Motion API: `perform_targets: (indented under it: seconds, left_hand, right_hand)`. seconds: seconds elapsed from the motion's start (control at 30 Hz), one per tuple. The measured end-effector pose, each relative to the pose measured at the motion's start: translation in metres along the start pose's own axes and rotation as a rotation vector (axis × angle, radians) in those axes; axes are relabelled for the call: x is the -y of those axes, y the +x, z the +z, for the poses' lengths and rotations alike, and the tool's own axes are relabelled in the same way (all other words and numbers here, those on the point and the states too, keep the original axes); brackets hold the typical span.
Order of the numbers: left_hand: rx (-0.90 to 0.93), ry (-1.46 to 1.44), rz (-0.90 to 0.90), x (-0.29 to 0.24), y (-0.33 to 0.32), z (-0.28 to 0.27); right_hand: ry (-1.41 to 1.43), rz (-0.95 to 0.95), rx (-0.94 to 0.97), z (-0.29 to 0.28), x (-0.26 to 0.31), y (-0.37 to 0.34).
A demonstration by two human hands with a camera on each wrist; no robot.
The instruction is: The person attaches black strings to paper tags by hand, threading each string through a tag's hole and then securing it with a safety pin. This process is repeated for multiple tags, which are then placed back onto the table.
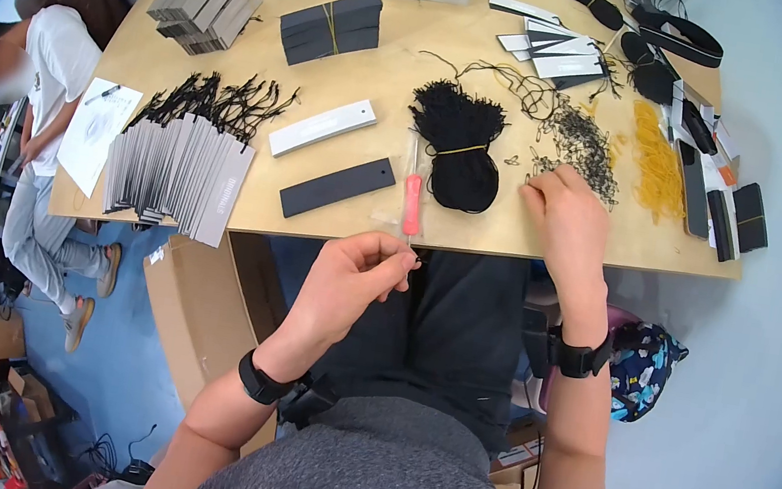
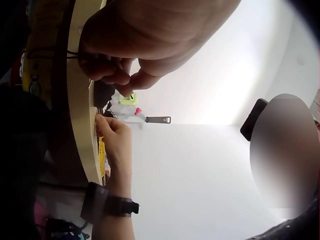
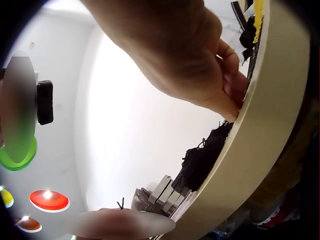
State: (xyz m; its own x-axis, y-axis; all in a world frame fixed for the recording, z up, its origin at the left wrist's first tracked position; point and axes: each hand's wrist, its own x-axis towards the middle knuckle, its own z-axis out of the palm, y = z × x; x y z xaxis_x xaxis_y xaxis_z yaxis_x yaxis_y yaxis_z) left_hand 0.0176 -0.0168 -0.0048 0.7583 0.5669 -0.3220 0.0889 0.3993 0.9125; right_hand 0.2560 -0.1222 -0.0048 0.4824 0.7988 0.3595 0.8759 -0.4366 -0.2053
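My left hand (image 1: 357,280) is at the table's front edge, thumb and fingertips together, pinching a thin black cord (image 2: 60,53) whose loop hangs down in the left wrist view. My right hand (image 1: 568,221) reaches over the table with its fingertips down at the near left side of a pile of small dark safety pins (image 1: 588,144). I cannot tell whether a pin is between them. To the left of that pile lies a bundle of black cords (image 1: 463,169) tied with a yellow band. A screwdriver-like tool with a pink handle (image 1: 411,205) lies just beyond my left hand.
White (image 1: 322,128) and dark grey tag stacks (image 1: 337,188) lie mid-table. Grey tags with black cords (image 1: 182,168) fan out at left. Banded stacks (image 1: 330,28) stand behind. Yellow bands (image 1: 661,163) lie at right. Another person (image 1: 58,73) sits beyond the left edge.
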Motion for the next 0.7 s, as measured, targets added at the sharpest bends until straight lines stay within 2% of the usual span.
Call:
perform_targets:
  seconds: [0.2, 0.3, 0.37, 0.47, 0.7]
  left_hand:
    - [-0.005, 0.004, 0.015, 0.003, 0.002, -0.002]
    - [-0.023, 0.003, 0.020, 0.003, 0.000, -0.004]
    - [-0.032, -0.001, 0.024, 0.002, 0.000, -0.004]
    - [-0.041, -0.014, 0.028, 0.002, -0.001, -0.005]
    - [-0.028, -0.012, 0.019, 0.004, 0.002, -0.005]
  right_hand:
    - [-0.087, 0.018, -0.060, 0.011, 0.004, 0.008]
    - [-0.084, 0.092, -0.060, 0.015, 0.004, 0.009]
    - [0.013, 0.139, -0.083, 0.015, 0.002, 0.006]
    - [0.134, 0.111, -0.157, 0.013, 0.005, 0.002]
    - [0.042, 0.038, -0.100, 0.019, 0.000, 0.012]
